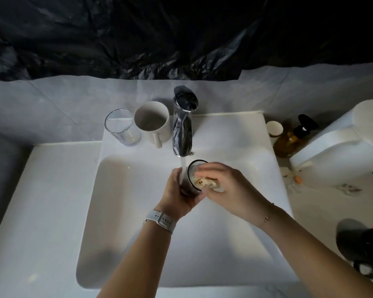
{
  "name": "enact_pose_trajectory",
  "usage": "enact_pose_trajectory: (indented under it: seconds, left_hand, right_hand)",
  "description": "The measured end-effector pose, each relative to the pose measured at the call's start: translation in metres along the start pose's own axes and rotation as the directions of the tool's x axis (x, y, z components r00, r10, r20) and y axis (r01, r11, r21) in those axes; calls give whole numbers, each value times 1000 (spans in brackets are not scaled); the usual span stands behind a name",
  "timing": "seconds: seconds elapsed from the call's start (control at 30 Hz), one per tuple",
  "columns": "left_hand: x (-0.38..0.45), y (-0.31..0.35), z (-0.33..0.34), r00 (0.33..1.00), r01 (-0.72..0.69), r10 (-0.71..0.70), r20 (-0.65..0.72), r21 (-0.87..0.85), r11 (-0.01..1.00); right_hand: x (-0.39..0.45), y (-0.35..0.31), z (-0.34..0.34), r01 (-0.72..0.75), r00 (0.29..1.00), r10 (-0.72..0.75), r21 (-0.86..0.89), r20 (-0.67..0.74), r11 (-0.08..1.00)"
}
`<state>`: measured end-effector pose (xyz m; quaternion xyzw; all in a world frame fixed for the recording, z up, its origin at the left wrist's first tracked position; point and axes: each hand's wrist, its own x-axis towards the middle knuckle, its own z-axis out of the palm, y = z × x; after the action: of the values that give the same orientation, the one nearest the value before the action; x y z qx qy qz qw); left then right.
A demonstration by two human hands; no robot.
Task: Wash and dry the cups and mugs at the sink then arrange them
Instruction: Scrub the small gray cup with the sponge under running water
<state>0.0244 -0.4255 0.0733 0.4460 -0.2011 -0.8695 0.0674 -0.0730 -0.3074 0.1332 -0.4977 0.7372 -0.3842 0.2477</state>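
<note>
Over the white sink [138,222], my left hand [179,190] grips a dark-rimmed glass cup [194,166] under the water running from the chrome tap [182,123]. My right hand [226,186] holds a pale sponge [205,182] pressed into the cup's mouth. On the sink's back ledge stand a clear glass [122,126] and a white mug [152,122], side by side, left of the tap. A black mug [362,248] sits on the counter at the lower right.
Right of the sink are a small white paper cup [274,128], an amber pump bottle [291,138] and a large white appliance [342,143]. Small scraps lie on the counter near them. Black plastic sheeting covers the wall behind.
</note>
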Motion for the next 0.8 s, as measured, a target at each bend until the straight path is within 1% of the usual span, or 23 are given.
enact_pose_trajectory:
  seconds: [0.07,0.1,0.17,0.2,0.27,0.3,0.33,0.37,0.4,0.43,0.47,0.5,0.53,0.57,0.6,0.63,0.67,0.7,0.73,0.77,0.8]
  left_hand:
    - [2,-2,4,1000,-7,7,11,21,1000]
    - [1,-2,5,1000,-10,10,17,26,1000]
    - [-2,-3,5,998,-44,42,47,45,998]
    - [-3,-4,3,996,-68,64,54,74,995]
    - [-8,-4,1,992,-126,120,47,168,978]
    - [-12,-5,0,987,-159,155,38,220,962]
    - [-14,-6,-4,976,-211,216,10,273,939]
    - [-15,-6,-7,961,-262,276,8,340,903]
    - [-16,-6,-10,936,-330,352,20,400,855]
    - [-17,-6,-12,900,-406,433,42,443,800]
    - [-20,-5,-13,860,-474,505,66,465,747]
    - [-22,-3,-14,817,-539,569,96,479,693]
    - [-24,-1,-14,779,-584,617,116,494,644]
    - [-28,2,-13,752,-611,646,129,505,610]
    - [-30,3,-14,741,-620,659,133,513,594]
    - [-32,5,-15,740,-620,659,137,518,589]
    - [-32,6,-18,756,-602,641,133,525,601]
    - [-34,6,-20,784,-573,608,122,517,636]
    - [-35,8,-22,815,-536,572,95,500,680]
    - [-37,9,-22,840,-501,538,65,470,726]
    - [-39,10,-21,863,-471,502,50,440,765]
  right_hand:
    - [8,2,-2,18,998,-11,-116,66,993]
    - [14,6,-2,23,993,-6,-144,119,989]
    - [26,12,-3,13,973,20,-139,231,990]
    - [30,16,-1,-26,962,57,-121,265,992]
    - [35,21,6,-157,943,176,-86,283,984]
    - [36,23,11,-274,922,265,-10,280,962]
    - [36,22,16,-423,879,365,147,305,894]
    - [36,21,21,-559,820,437,348,369,753]
    - [37,19,26,-649,761,466,520,452,555]
    - [39,19,28,-701,704,473,627,530,339]
    - [40,19,29,-718,653,472,682,593,138]
    - [42,18,30,-707,617,460,706,638,-30]
    - [42,18,31,-680,605,449,720,658,-138]
    - [44,16,31,-663,614,428,728,663,-176]
    - [44,16,33,-662,628,414,732,660,-161]
    - [44,15,35,-676,645,396,730,653,-102]
    - [43,13,36,-694,669,377,720,641,7]
    - [42,11,38,-696,698,357,705,621,136]
    - [41,11,39,-667,740,336,700,583,254]
    - [38,11,39,-628,776,332,700,536,340]
    - [36,12,39,-596,803,331,698,496,397]
